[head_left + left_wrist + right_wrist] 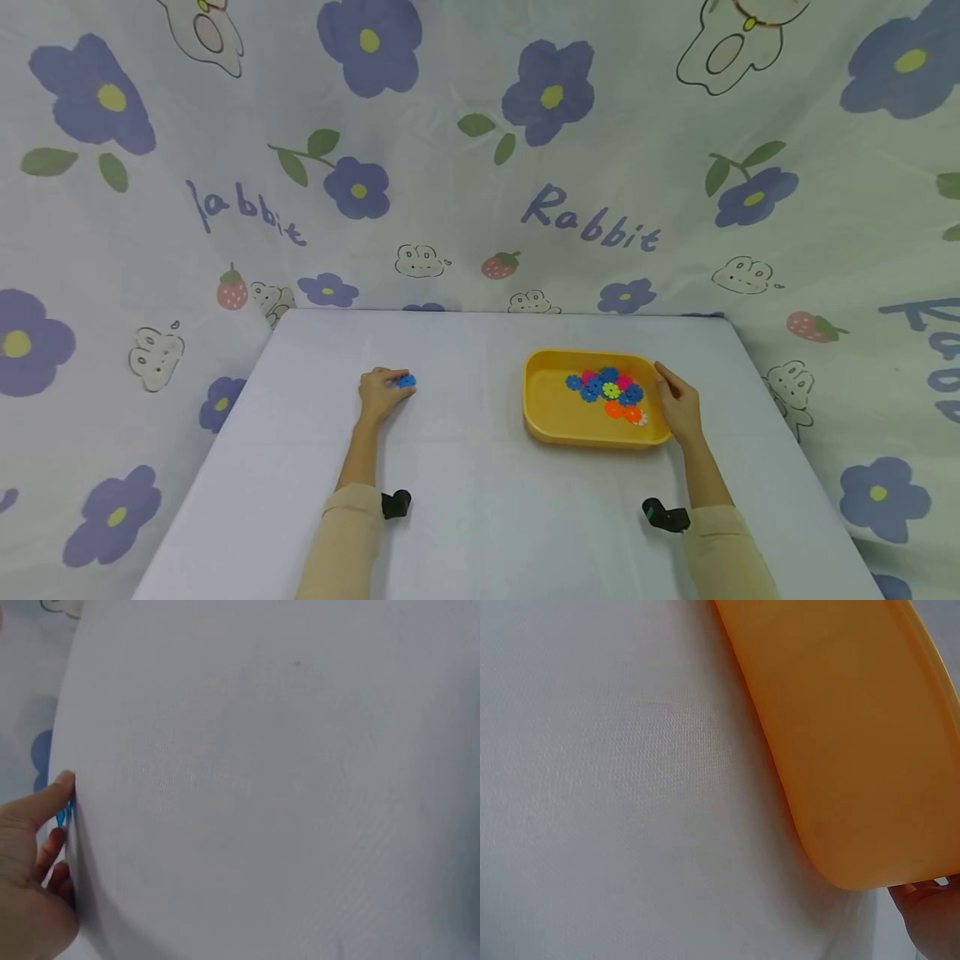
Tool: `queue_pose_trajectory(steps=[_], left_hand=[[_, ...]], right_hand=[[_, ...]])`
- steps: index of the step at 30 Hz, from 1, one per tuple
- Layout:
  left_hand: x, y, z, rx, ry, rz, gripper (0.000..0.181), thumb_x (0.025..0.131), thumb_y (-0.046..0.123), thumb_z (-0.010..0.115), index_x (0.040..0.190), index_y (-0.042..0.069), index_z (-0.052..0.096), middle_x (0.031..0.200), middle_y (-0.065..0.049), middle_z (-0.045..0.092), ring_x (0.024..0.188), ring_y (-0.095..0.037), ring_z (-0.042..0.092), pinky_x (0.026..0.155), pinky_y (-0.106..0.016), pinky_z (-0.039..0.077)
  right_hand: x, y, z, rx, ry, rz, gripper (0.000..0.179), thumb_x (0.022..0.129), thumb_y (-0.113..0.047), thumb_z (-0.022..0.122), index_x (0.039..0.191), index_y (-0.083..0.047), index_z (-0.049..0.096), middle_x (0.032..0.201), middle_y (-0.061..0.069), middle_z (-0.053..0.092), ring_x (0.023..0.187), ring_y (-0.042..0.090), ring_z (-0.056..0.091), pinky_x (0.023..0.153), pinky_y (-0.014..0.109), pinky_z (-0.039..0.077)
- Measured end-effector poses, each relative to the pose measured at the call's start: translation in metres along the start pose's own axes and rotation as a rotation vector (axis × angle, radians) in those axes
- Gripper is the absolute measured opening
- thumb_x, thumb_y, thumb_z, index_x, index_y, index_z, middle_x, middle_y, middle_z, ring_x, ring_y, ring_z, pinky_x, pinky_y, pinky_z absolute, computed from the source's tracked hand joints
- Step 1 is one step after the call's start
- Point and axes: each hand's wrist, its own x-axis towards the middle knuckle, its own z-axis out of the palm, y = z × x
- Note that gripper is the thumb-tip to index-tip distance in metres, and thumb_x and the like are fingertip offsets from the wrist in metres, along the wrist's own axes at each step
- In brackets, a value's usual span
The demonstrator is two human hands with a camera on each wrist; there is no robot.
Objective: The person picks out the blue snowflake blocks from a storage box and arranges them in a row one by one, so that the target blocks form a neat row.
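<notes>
On the left of the table, my left hand [381, 394] pinches a small blue notched plastic disc [407, 381] between thumb and fingers. In the left wrist view only a sliver of that blue disc [61, 817] shows between the fingertips. Over on the right is a shallow yellow tray [551, 421], its short right side held by my right hand [681, 410] with the thumb at the rim. Several blue discs [589, 394], a yellow disc [611, 390], pink ones [625, 382] and orange ones [633, 413] lie in the tray's right half, partly overlapping.
A white cloth [472, 500] covers the table beneath both hands. Behind and at the sides hangs a curtain [450, 183] printed with flowers and rabbits. Dark wrist-camera mounts [666, 515] stick out inward from both sleeves.
</notes>
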Motion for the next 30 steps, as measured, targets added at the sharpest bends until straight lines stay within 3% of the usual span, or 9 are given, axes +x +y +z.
queue_pose_trajectory(steps=[9, 19, 24, 26, 30], left_hand=[[0.000, 0.000, -0.004, 0.048, -0.044, -0.009, 0.046, 0.076, 0.018, 0.077, 0.116, -0.001, 0.064, 0.111, -0.026, 0.059, 0.108, -0.041, 0.042, 0.096, -0.058, 0.027], [-0.001, -0.004, -0.003, -0.014, 0.034, 0.030, 0.039, 0.074, 0.010, 0.078, 0.107, -0.007, 0.066, 0.100, -0.024, 0.063, 0.102, -0.038, 0.053, 0.095, -0.053, 0.036], [-0.004, 0.000, -0.005, -0.045, 0.037, 0.019, 0.037, 0.075, 0.008, 0.077, 0.107, -0.008, 0.066, 0.102, -0.025, 0.063, 0.103, -0.039, 0.055, 0.097, -0.050, 0.038], [-0.005, 0.001, -0.005, -0.051, 0.034, 0.013, 0.037, 0.075, 0.007, 0.077, 0.107, -0.008, 0.065, 0.103, -0.026, 0.063, 0.104, -0.039, 0.055, 0.097, -0.050, 0.039], [-0.006, 0.003, -0.006, -0.056, 0.030, 0.011, 0.037, 0.076, 0.006, 0.076, 0.107, -0.009, 0.065, 0.104, -0.027, 0.062, 0.105, -0.040, 0.054, 0.098, -0.051, 0.038]], right_hand=[[-0.006, -0.011, 0.002, -0.019, 0.003, -0.003, 0.040, 0.101, -0.010, 0.038, 0.138, 0.006, 0.041, 0.143, 0.023, 0.039, 0.133, 0.039, 0.033, 0.086, -0.001, 0.032], [0.009, 0.022, -0.002, -0.032, -0.003, 0.002, 0.042, 0.102, -0.021, 0.038, 0.140, -0.003, 0.043, 0.144, 0.016, 0.040, 0.134, 0.033, 0.035, 0.089, 0.002, 0.034], [0.010, 0.026, -0.001, -0.043, 0.006, -0.019, 0.044, 0.102, -0.024, 0.037, 0.140, -0.003, 0.042, 0.144, 0.016, 0.041, 0.133, 0.033, 0.036, 0.092, 0.004, 0.034], [0.010, 0.026, -0.001, -0.049, 0.005, -0.016, 0.044, 0.102, -0.024, 0.037, 0.140, -0.003, 0.042, 0.144, 0.016, 0.041, 0.134, 0.032, 0.035, 0.098, 0.009, 0.034], [0.010, 0.026, -0.001, -0.059, -0.001, -0.006, 0.044, 0.102, -0.024, 0.036, 0.141, -0.004, 0.041, 0.145, 0.016, 0.039, 0.135, 0.032, 0.033, 0.108, 0.032, 0.032]])
